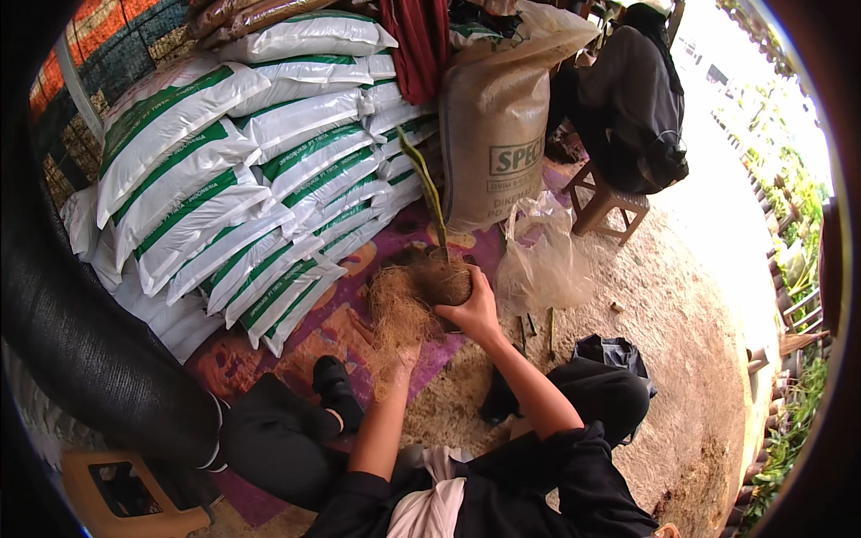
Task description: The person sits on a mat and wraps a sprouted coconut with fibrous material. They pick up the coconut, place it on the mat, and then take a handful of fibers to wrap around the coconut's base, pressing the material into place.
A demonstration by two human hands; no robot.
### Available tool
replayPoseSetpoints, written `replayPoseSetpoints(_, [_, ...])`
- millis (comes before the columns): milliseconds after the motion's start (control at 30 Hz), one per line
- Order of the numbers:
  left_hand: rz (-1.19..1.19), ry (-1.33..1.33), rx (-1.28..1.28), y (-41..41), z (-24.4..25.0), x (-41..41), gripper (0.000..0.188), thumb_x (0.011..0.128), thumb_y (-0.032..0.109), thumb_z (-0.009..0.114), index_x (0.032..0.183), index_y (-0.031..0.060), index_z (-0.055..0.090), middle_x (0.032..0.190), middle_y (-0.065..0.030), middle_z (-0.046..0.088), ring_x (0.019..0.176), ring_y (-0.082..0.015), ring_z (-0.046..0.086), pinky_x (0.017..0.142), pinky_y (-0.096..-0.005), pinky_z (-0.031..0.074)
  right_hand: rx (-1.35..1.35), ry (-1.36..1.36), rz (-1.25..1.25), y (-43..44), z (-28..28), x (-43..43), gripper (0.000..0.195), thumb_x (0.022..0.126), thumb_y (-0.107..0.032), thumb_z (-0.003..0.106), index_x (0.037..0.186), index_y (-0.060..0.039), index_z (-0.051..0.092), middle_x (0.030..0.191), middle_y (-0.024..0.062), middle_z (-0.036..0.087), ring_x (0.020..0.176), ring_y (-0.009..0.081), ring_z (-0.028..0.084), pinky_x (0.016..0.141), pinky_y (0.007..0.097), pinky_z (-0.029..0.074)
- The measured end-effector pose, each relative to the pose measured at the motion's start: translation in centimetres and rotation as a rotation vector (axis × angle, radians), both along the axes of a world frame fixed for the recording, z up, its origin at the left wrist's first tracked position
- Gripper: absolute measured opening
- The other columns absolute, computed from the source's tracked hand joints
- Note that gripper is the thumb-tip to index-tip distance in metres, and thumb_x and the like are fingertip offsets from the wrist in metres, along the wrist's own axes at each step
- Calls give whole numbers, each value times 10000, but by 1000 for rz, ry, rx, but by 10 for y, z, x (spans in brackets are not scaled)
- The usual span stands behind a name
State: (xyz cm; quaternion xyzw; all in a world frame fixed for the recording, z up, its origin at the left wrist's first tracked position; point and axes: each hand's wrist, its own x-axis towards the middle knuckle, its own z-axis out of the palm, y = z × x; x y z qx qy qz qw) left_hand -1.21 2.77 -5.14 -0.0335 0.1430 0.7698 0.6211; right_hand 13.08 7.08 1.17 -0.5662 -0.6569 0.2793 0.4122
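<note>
A rounded ball of dark soil (449,284), partly wrapped in fibre, rests in my right hand (479,308), whose thumb and fingers curl around its right side. From its top rises one long snake plant leaf (430,188), green with yellow edges and tilted to the left. A loose bunch of brown coconut fibre (395,306) hangs against the ball's left side. My left hand (405,358) is under this fibre and holds it up; most of its fingers are hidden. Below the ball, a dark heap (403,257) shows partly on the purple patterned mat (430,366).
White and green sacks (316,155) are stacked at left. A large woven sack (494,134) and a clear plastic bag (545,262) stand ahead. A person (629,94) sits on a brown stool (609,205). A black plastic bag (612,353) lies by my right knee, a tan stool (134,494) at lower left.
</note>
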Motion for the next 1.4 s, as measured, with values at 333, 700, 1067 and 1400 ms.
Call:
replayPoseSetpoints(333, [-4,-306,-232,0,-23,-37,521,899,415,394,1282,66,443,1346,-149,397,1247,-354,351,1008,-614,249,-304,364,97,14,-11,21,692,505,-204,819,1084,-12,492,969,128,619,906,227,599,809,317,472])
replayPoseSetpoints(700, [26,3,-253,-4,17,-19,515,877,451,430,1270,121,462,1331,-123,417,1246,-329,356,1001,-629,261,-104,51,8,20,36,41,740,501,-237,820,1117,-1,484,1007,143,604,972,250,574,862,335,443])
replayPoseSetpoints(1067, [-197,14,-358,-10,36,-12,518,855,512,422,1258,192,484,1263,-42,495,1146,-260,451,938,-442,363,-170,-127,254,32,10,-6,824,517,-268,814,1198,10,443,1045,160,602,978,240,580,866,329,440])
replayPoseSetpoints(1400, [-306,177,-207,-11,34,-13,463,873,419,433,1264,175,479,1285,-35,476,1147,-250,460,951,-433,371,-276,-129,245,26,14,-2,854,518,-308,817,1199,28,428,1048,177,598,985,256,577,873,329,434])
